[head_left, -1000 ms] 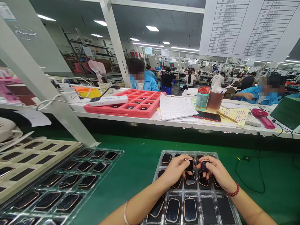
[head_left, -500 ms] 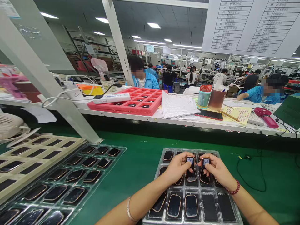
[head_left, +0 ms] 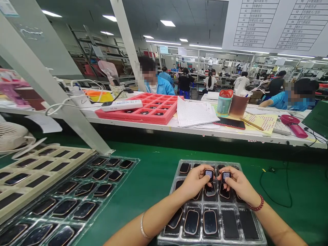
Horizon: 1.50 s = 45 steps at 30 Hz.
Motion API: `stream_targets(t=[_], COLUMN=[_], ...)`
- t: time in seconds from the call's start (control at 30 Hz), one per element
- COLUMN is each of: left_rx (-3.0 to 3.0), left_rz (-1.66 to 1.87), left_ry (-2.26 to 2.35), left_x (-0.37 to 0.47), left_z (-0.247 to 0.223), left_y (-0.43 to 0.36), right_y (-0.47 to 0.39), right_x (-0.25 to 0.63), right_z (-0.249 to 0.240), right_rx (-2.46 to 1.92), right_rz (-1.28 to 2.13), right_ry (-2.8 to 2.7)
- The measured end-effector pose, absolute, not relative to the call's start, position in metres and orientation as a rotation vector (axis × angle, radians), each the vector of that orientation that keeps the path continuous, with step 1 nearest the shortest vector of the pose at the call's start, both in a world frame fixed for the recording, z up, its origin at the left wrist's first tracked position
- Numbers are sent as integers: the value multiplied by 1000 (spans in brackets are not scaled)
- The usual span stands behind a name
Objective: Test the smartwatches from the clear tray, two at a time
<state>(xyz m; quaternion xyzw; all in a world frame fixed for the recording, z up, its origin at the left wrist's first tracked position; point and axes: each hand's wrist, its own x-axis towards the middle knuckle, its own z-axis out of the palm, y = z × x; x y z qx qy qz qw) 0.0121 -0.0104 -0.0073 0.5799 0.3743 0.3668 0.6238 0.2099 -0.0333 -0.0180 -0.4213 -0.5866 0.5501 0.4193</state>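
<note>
My left hand (head_left: 196,181) holds a small square watch (head_left: 208,174) between thumb and fingers, its lit screen showing a code pattern. A matching watch (head_left: 226,176), also lit with a code, is pinched in my right hand (head_left: 237,184). The two watches are side by side, a small gap apart, above a clear plastic tray (head_left: 201,205). Dark-screened watches lie in many of its pockets, such as a front-row watch (head_left: 210,221). Two front-row pockets at the right (head_left: 230,223) show only dark lining.
Left on the green bench (head_left: 133,191) are another clear tray of watches (head_left: 102,201) and a cream tray (head_left: 55,159). A shelf ahead holds a red foam tray (head_left: 164,118), papers (head_left: 196,114) and cups (head_left: 223,104). A slanted post (head_left: 77,112) stands left; people sit beyond.
The camera view has shifted slightly. Both hands keep hold of their watches in nearly the same place over the tray.
</note>
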Motion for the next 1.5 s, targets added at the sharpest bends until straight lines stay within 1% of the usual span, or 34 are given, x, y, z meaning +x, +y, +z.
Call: stream_targets(t=[0.6, 0.77, 0.93, 1.1, 1.5], left_rx=[1337, 1373, 1440, 1409, 1405], left_rz=[813, 875, 897, 839, 935], left_ry=[810, 821, 844, 875, 817], left_x=[12, 13, 12, 12, 12], left_z=[-7, -13, -17, -14, -14], left_y=[-11, -9, -9, -10, -10], right_y=[-30, -33, -34, -35, -37], right_x=[208, 207, 207, 206, 205], right_z=[-20, -18, -16, -14, -13], right_rx=[-1046, -1017, -1017, -1072, -988], right_rz=[1378, 1280, 1358, 1316, 1415], right_ry=[-1459, -1560, -1523, -1550, -1540])
